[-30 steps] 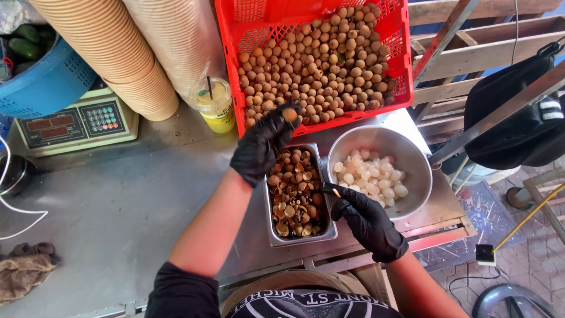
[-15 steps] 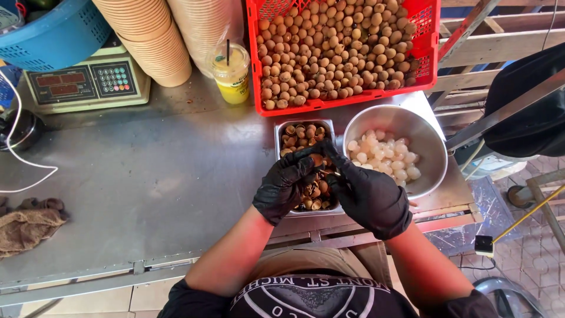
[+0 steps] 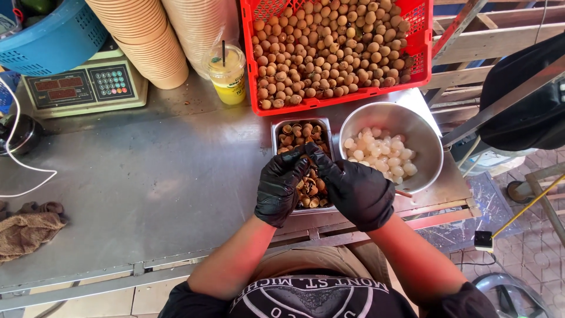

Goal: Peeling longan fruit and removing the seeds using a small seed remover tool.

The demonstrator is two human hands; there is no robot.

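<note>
Both gloved hands meet over the rectangular steel pan, the landmark for these notes. Left hand and right hand come together fingertip to fingertip above the pan's middle, pinching at something small between them. It is likely one brown fruit, but the black gloves hide it, so what each grip holds cannot be told; both grips look narrow and curled.

The pan holds empty brown shells. Working directly above it looks deliberate: whatever peels off would drop straight in with the rest.

Just right of the pan, touching or nearly so, sits a round steel bowl with pale, translucent peeled fruit heaped in its bottom. It is close enough for the right hand to reach across without shifting.

Beyond the pan, at its far edge, stands a red plastic crate piled with unpeeled brown fruit. Supply sits farthest, waste in the middle, product alongside.

Left of the crate and beyond the pan: a cup of yellow drink with a straw, stacks of tan paper cups, a digital scale, and a blue basket.

Far left of the pan, a brown rag lies on the steel surface.
</note>
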